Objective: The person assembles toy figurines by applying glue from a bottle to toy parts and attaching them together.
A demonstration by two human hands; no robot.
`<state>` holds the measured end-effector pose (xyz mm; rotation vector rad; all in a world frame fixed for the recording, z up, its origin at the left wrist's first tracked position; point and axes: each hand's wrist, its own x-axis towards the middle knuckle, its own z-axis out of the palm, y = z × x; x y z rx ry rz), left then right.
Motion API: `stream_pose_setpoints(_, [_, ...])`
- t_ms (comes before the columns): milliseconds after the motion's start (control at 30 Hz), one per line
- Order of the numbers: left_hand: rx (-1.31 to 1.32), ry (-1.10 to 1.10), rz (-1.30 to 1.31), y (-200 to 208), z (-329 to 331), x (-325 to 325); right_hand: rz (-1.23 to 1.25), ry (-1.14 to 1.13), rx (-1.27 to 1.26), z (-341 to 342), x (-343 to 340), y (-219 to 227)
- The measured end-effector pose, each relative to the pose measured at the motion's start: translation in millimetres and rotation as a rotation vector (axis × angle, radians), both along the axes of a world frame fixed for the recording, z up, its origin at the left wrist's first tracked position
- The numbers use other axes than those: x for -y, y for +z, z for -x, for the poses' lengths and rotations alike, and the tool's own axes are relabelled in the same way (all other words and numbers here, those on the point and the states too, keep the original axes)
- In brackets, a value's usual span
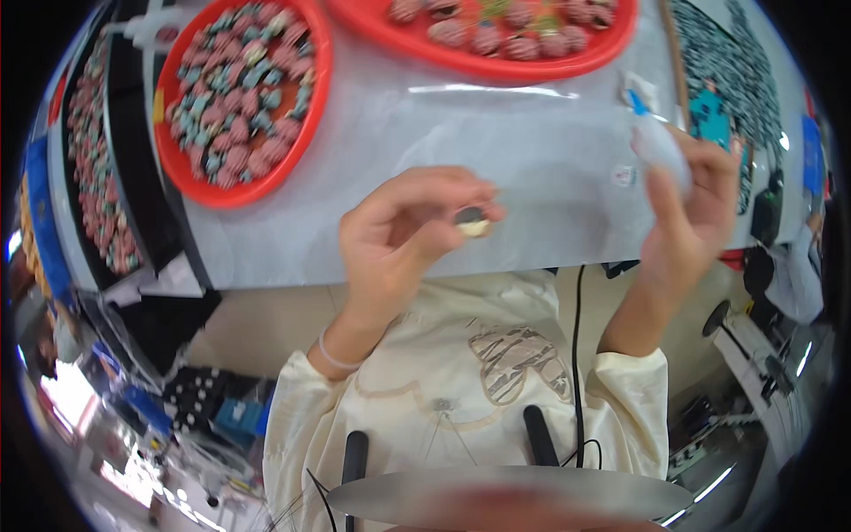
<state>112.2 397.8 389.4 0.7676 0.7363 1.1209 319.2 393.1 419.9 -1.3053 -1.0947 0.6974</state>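
My left hand (399, 235) is raised over the near edge of the table, thumb and fingers pinched on a small round piece (472, 222). One part of this piece is black and the lower part cream; fingers cover the rest. To the right, my right hand (687, 208) is wrapped round a white squeeze bottle (660, 151) with a narrow blue tip. The bottle is tilted, its tip pointing up and away from me, apart from the small piece. Motion blurs the bottle and the fingers a little.
A red basin (321, 115) of pink and teal ridged pieces stands at the left. Another red basin (483, 69) at the far side holds pink ridged pieces. A black-edged tray (142, 177) lies far left. Greyish-green pieces (736, 80) are heaped at the right beyond a teal object (709, 115).
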Motion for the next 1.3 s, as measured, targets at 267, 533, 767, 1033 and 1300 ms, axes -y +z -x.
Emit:
stream_pose_setpoints(267, [-0.004, 0.011, -0.105, -8, 6, 6, 0.109, 0.014, 0.431, -7, -7, -14])
stream_pose_setpoints(533, [-0.027, -0.03, -0.084, -4, 0, 2, 0.234, -0.379, 0.681, -163, -29, -3])
stream_pose_setpoints(767, [-0.038, -0.017, -0.07, -7, 3, 2, 0.322, -0.251, 0.958, -181, -51, -20])
stream_pose_setpoints(1033, [0.023, -0.055, -0.105, -7, 4, 1, 0.328, -0.214, 1.056, -183, -51, -19])
stream_pose_setpoints(1300, [0.092, -0.094, -0.131, -9, 5, -1, 0.308, -0.235, 0.908, -184, -38, -15])
